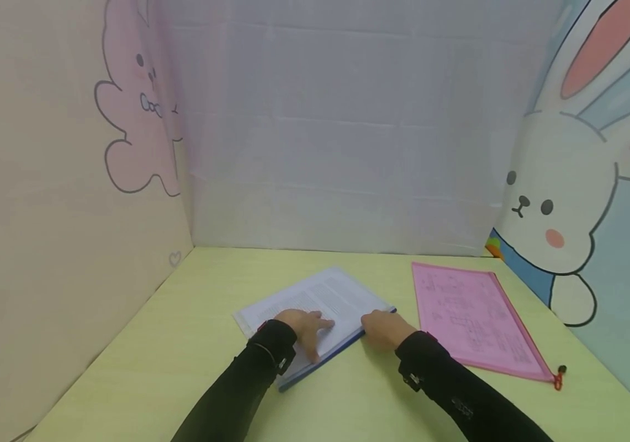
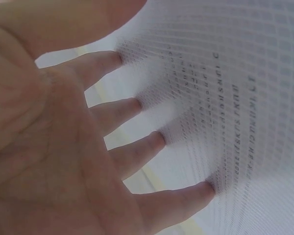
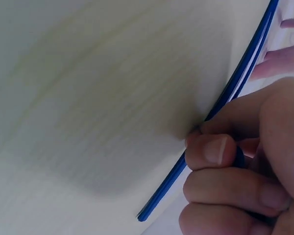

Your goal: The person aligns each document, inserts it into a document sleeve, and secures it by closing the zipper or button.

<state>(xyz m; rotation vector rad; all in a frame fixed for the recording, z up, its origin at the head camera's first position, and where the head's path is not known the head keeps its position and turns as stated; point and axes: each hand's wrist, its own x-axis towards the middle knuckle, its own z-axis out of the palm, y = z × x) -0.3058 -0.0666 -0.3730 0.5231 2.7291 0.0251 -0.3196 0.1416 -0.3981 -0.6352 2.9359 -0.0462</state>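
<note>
A mesh zipper pouch (image 1: 342, 301) with a blue zipper edge (image 3: 166, 191) lies at a slant on the table, printed paper showing inside it. Spread over the pouch is my left hand (image 1: 305, 331); in the left wrist view its nearly straight fingertips press into the mesh (image 2: 255, 127). My right hand (image 1: 385, 329) is at the right part of the blue edge. Its thumb and curled fingers pinch there, with a small dark blue piece (image 3: 239, 157), apparently the zipper pull, partly hidden among them.
A pink mesh zipper pouch (image 1: 469, 319) with papers inside lies to the right, its red pull (image 1: 559, 377) at the near right corner. The pale yellow table (image 1: 182, 344) meets a white back sheet (image 1: 342, 153) and side walls with cartoon pictures.
</note>
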